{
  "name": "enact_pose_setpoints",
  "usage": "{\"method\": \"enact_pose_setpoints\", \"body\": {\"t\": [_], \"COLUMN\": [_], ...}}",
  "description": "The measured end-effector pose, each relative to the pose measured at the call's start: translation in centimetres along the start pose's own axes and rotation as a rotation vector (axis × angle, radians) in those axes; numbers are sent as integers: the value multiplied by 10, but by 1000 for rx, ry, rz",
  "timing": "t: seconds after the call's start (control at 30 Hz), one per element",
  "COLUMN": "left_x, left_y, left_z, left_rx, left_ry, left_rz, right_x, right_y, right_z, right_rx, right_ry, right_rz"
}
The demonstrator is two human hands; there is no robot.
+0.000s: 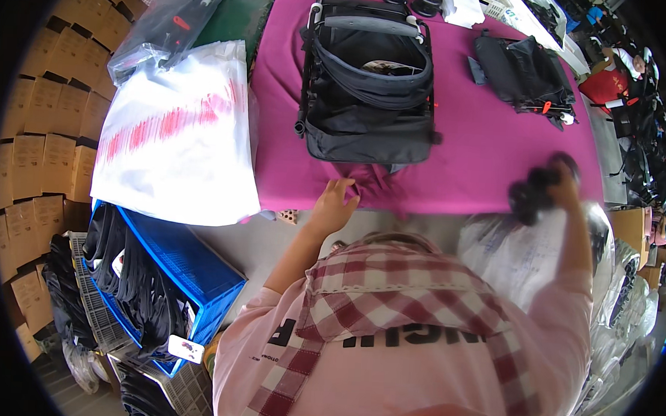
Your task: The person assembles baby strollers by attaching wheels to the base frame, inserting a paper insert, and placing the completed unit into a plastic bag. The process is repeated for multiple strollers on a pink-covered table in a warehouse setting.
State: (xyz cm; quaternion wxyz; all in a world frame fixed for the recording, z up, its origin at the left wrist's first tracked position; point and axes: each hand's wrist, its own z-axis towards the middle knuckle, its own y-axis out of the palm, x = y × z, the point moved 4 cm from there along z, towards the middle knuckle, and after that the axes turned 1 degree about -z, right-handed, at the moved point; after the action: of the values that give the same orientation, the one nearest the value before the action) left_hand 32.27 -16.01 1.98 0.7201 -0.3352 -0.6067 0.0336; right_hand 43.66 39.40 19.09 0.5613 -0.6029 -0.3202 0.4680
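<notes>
A folded black stroller (369,127) lies on the magenta cloth (478,167) covering the table. My left hand (337,206) rests at the table's front edge, just below the stroller. Its fingers are apart and slightly curled, and beside them the cloth is rumpled. Over the front right of the table, my right hand (565,188) is closed on a set of black wheels (528,197). Both that hand and the wheels are blurred by motion. More black wheels (426,2) sit at the far edge of the table, behind the stroller.
A folded black fabric piece (527,76) lies at the back right. White plastic bags (178,136) cover the table's left end. A blue crate (212,292) of black parts stands below them. Stacked cartons (42,162) line the left; clear plastic bags (508,251) hang at the front right.
</notes>
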Motion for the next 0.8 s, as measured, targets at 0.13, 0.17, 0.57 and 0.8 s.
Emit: {"method": "enact_pose_setpoints", "body": {"t": [0.13, 0.17, 0.57, 0.8], "left_x": [43, 59, 100, 124], "left_y": [-33, -40, -43, -93], "left_z": [15, 18, 66, 120], "left_rx": [89, 116, -225, 24], "left_ry": [64, 101, -139, -228], "left_rz": [-23, -39, -122, -351], "right_x": [-152, -191, -321, -261], "right_y": [20, 24, 92, 43], "right_z": [61, 66, 103, 176], "right_rx": [-197, -244, -514, -297], "right_ry": [-209, -252, -751, -478], "right_rz": [387, 423, 893, 1119]}}
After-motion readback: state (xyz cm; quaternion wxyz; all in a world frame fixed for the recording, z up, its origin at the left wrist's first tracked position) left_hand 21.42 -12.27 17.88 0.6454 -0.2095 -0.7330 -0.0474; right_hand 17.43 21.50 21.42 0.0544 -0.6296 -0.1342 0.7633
